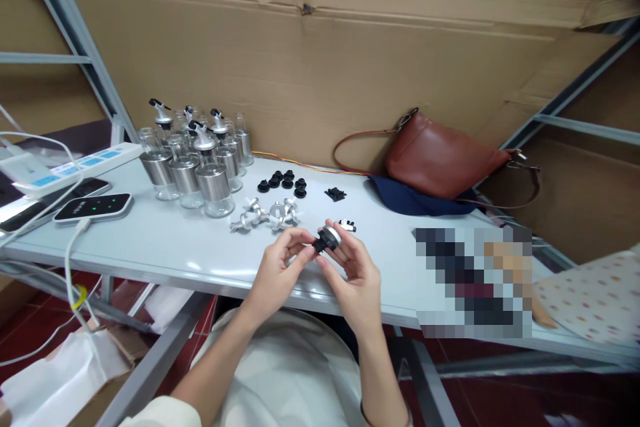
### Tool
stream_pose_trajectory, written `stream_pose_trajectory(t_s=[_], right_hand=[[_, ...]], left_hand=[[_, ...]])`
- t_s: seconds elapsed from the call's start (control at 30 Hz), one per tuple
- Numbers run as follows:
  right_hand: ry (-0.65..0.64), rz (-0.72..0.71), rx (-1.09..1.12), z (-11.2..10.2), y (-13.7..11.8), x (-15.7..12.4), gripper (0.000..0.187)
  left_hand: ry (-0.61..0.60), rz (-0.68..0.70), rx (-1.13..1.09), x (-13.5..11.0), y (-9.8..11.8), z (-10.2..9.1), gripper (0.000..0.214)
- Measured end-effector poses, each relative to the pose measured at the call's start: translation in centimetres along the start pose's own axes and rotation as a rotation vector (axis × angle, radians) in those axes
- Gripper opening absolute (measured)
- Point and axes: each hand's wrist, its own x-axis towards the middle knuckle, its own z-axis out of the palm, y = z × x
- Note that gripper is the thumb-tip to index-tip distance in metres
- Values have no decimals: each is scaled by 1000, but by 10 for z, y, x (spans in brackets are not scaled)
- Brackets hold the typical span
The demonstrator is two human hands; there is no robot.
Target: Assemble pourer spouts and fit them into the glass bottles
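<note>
With the desk (pixel 210 260) read as a clock face, its twelve toward the cardboard (pixel 320 80) and its centre at the hands, a silver-and-black pourer part (pixel 329 238) is held at that centre, just above the desk near its front edge. Its narrow black end is pinched by the left hand (pixel 285 265), at eight o'clock, in a narrow grip of thumb and fingers; its wider silver-rimmed end is cradled by the right hand (pixel 357 272), at five, whose grip is closed lightly around it. By being held from both ends, the part is presumably kept steady while its pieces are pressed or turned. At two, just beyond the right fingertips, a small silver-and-black piece (pixel 347 225) is laid. Silver pourer bodies (pixel 250 219) are clustered at ten, black stoppers (pixel 287 183) are gathered at eleven, and small black pieces (pixel 335 195) are piled at twelve; they appear to be sorted by kind so that each can be reached easily. Farther off at ten, glass bottles (pixel 214 183) with metal sleeves are grouped upright, some topped with pourers, probably to be kept out of the working space. At two, a brown bag (pixel 440 160) is rested on dark blue cloth (pixel 415 201).
</note>
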Motion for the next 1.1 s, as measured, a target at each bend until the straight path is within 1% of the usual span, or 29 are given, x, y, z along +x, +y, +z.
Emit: stream_pose_trajectory(t_s=[0.13, 0.23, 0.37, 0.6, 0.77, 0.87, 0.97, 1.1], right_hand=[[-16, 1, -21, 0, -1, 0, 48], [4, -9, -20, 0, -1, 1, 43], [24, 13, -30, -1, -1, 0, 34], [1, 2, -77, 0, -2, -3, 32], [17, 21, -51, 2, -5, -3, 29], [55, 19, -6, 2, -5, -3, 29], [42, 17, 16, 1, -5, -3, 28], [-38, 29, -53, -1, -6, -2, 29]], left_hand=[[-5, -15, -14, 0, 1, 0, 17], [-23, -12, -2, 0, 2, -1, 14], [-39, -6, 16, -1, 2, -2, 11], [-44, -4, 33, -1, 2, -3, 12], [-98, 23, 25, -2, 3, -4, 9], [-163, 10, 3, -3, 3, -5, 20], [-200, -40, 25, -2, 3, -6, 36], [-200, -25, 122, -1, 2, -5, 32]])
